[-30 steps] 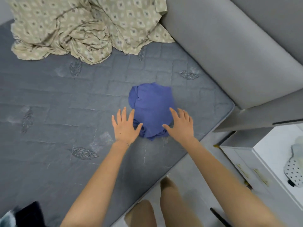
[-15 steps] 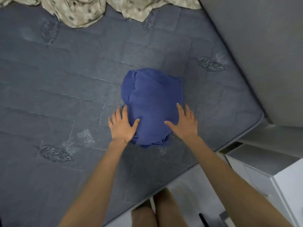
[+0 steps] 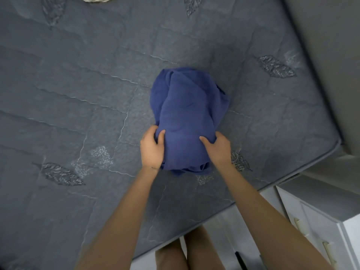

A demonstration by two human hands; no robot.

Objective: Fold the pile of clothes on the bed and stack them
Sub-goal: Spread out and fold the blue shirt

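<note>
On the bed (image 3: 78, 94), left hand (image 3: 151, 150) and right hand (image 3: 219, 150) fingers grip the blue garment's (image 3: 187, 114) near sides.

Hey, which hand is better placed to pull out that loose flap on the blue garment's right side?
Probably the right hand: it grips the blue garment on that side, just below the flap; the left hand holds the opposite edge.

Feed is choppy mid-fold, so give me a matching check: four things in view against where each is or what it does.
1 crumpled blue cloth garment
2 left hand
3 right hand
4 white drawer cabinet

a grips the garment's right side
b lower right, beside the grey quilted mattress
c lies on that mattress
d grips the garment's left side

Pairs: 1-c, 2-d, 3-a, 4-b
</note>
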